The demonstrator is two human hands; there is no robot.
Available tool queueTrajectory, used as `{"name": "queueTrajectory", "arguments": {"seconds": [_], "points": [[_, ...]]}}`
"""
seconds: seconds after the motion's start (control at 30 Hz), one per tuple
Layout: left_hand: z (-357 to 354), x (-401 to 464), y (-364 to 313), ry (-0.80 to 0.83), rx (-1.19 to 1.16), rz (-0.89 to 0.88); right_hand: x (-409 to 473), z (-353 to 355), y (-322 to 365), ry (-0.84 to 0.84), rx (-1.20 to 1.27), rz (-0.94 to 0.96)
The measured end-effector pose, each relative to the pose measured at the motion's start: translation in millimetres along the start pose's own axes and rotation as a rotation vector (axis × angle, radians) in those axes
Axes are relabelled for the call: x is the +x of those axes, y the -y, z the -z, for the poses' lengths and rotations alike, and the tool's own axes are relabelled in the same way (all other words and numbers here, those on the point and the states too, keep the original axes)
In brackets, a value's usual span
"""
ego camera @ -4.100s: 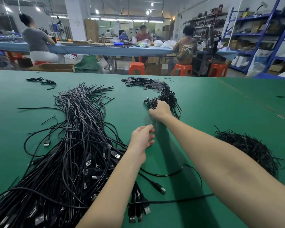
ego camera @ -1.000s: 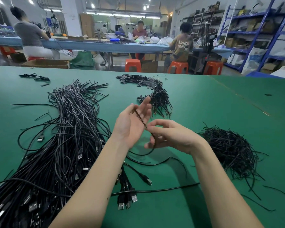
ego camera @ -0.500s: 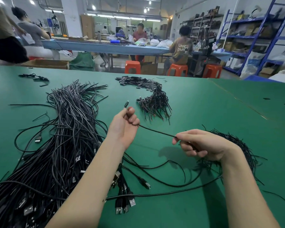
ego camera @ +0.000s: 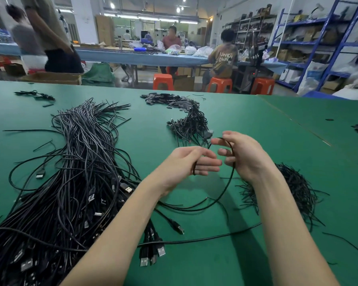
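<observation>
1. Both hands have closed in on each other since half a second ago. The black cable [ego camera: 228, 182], then stretched straight between them, now bends into a loop.
2. On one side the left hand [ego camera: 186, 164] holds the cable, the strand wrapped across its fingers.
3. Opposite, the right hand [ego camera: 244, 155] curls its fingers with the cable hooked over them. From there it drops below the grip onto the green table [ego camera: 256, 124].
4. Left of the grip lies a pile of USB cables [ego camera: 77, 182]; beyond it, a bundle of short leads [ego camera: 190, 124]; to its right, a heap of black ties [ego camera: 298, 188].
</observation>
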State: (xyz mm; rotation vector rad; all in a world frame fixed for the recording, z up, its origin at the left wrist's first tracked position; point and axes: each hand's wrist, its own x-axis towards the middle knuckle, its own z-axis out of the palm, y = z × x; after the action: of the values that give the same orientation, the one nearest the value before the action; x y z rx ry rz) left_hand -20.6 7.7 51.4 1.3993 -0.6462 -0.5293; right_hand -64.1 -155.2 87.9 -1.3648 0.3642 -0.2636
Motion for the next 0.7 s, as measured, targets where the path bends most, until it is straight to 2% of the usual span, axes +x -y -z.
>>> {"name": "queueTrajectory", "arguments": {"seconds": [0.13, 0.23, 0.33, 0.4, 0.53, 0.63, 0.67, 0.7], "points": [[-8, 3, 3, -0.114, -0.01, -0.026, -13, -25, 9, 0.17, -0.17, 0.148], [-2, 5, -2, -0.174, -0.236, -0.031, -20, -31, 6, 0.444, -0.204, 0.143], [10, 4, -10, -0.163, -0.526, 0.051, -22, -20, -5, 0.799, -0.15, -0.069], [22, 3, -13, -0.179, -0.663, 0.049, -19, -11, -17, 0.955, -0.138, -0.254], [39, -1, -18, -0.172, -0.839, 0.037, -9, 7, -39, 0.927, -0.13, -0.43], [42, -2, -18, -0.168, -0.778, 0.025, -4, 9, -43, 0.797, -0.104, -0.469], [41, -2, -19, -0.174, -0.712, 0.019, -1, 10, -42, 0.713, -0.013, -0.473], [39, -1, -19, -0.182, -0.631, 0.011, 3, 11, -41, 0.63, 0.176, -0.504]]}}
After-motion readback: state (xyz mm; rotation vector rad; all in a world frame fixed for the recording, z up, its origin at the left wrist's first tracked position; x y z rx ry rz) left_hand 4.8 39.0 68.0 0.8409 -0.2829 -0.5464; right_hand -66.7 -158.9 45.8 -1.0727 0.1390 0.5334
